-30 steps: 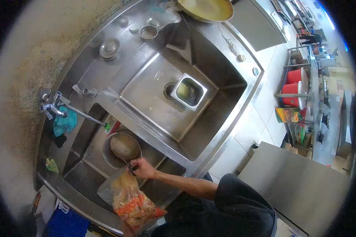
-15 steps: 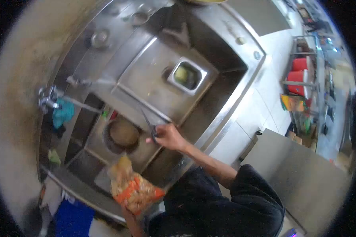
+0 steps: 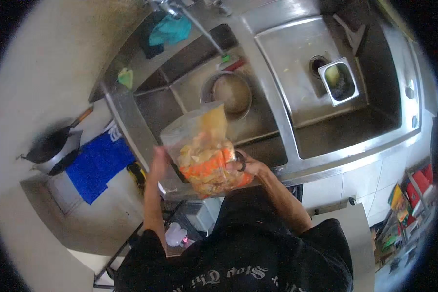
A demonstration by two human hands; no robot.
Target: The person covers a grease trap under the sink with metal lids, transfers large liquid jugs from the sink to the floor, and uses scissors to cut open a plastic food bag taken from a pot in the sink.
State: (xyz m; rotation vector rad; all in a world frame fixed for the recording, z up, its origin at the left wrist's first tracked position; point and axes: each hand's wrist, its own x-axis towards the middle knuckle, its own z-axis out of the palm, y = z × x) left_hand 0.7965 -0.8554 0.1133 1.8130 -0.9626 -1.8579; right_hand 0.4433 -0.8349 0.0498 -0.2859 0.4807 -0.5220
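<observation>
A clear plastic bag (image 3: 207, 165) of pale chopped pieces with an orange band hangs in front of me over the sink's near edge. My right hand (image 3: 250, 164) is at its right side, fingers closed round the black handles of scissors (image 3: 240, 159), thumb against the bag; the blades are hidden. Beside the bag's left edge is my left hand (image 3: 159, 163), slightly blurred, its fingers stretched out; whether it touches the plastic I cannot tell. Beyond the bag, a round pot (image 3: 232, 95) with cloudy brownish contents stands in the left sink basin.
A metal container (image 3: 341, 100) with something yellowish-green sits by the drain in the right basin (image 3: 297, 73). A tap (image 3: 199, 24) reaches over the left basin beside a teal cloth (image 3: 170, 30). To the left lie a wok (image 3: 51, 146) and a blue cloth (image 3: 100, 168).
My view has swung left. The right hand with the scissors has come to the bag. My left hand, earlier under the bag, is now at its left side.
</observation>
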